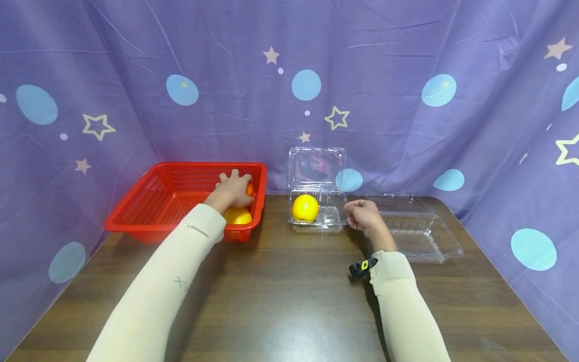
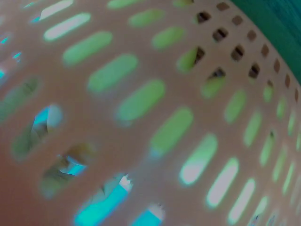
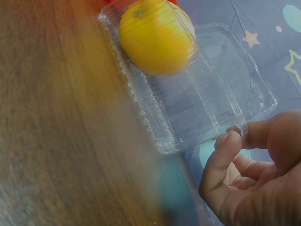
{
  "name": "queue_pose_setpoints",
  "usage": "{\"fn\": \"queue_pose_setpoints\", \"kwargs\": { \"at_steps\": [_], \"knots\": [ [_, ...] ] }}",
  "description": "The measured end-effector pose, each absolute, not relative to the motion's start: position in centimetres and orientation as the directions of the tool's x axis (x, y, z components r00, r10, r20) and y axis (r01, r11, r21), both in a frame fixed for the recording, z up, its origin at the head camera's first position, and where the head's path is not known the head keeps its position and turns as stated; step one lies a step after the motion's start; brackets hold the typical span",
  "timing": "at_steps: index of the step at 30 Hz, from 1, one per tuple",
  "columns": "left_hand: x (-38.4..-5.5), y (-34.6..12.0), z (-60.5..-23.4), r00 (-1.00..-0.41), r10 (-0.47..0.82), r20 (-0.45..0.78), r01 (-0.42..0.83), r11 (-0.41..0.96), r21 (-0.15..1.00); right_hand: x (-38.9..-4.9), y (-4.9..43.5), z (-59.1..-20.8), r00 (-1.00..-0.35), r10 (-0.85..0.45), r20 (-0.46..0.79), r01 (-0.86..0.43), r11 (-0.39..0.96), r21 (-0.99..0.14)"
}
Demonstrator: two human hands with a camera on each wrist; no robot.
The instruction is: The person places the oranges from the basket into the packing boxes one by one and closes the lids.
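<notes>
Inside the red plastic basket point(image 1: 149, 201), my left hand point(image 1: 232, 191) reaches down and grips an orange point(image 1: 250, 189), mostly hidden by the fingers. A second yellow-orange fruit point(image 1: 238, 215) lies under the wrist. The left wrist view shows only the slotted basket wall point(image 2: 141, 136) up close. My right hand point(image 1: 364, 217) pinches the right rim of a clear plastic clamshell box point(image 1: 332, 213), thumb against finger in the right wrist view. The box's lid point(image 1: 316, 168) stands raised at the back. One yellow-orange fruit point(image 3: 157, 40) sits in the box's left half.
A second clear clamshell box point(image 1: 420, 236) lies with its lid up to the right, behind my right forearm. All stands on a brown wooden table point(image 1: 280, 291). A purple curtain point(image 1: 384, 50) with stars and dots hangs behind the table and along both sides.
</notes>
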State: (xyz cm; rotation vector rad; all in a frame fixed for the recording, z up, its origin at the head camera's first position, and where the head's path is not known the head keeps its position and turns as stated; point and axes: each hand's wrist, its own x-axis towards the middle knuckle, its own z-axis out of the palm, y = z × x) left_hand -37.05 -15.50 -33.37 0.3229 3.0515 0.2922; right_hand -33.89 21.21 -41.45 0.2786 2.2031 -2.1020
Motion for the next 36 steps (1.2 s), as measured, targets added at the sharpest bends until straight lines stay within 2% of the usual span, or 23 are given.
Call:
{"fn": "queue_pose_setpoints", "kwargs": {
  "at_steps": [18, 36],
  "knots": [
    [-36.5, -15.1, -30.8, -0.969, 0.243, 0.042, 0.247, 0.956, 0.158, -33.8, 21.6, -41.6, -0.981, 0.065, -0.182, 0.184, 0.035, -0.982],
    [-35.9, -11.5, -28.7, -0.936, 0.332, 0.115, 0.340, 0.939, 0.061, -33.8, 21.2, -41.5, -0.980, 0.066, -0.187, 0.190, 0.044, -0.981]
  ]
}}
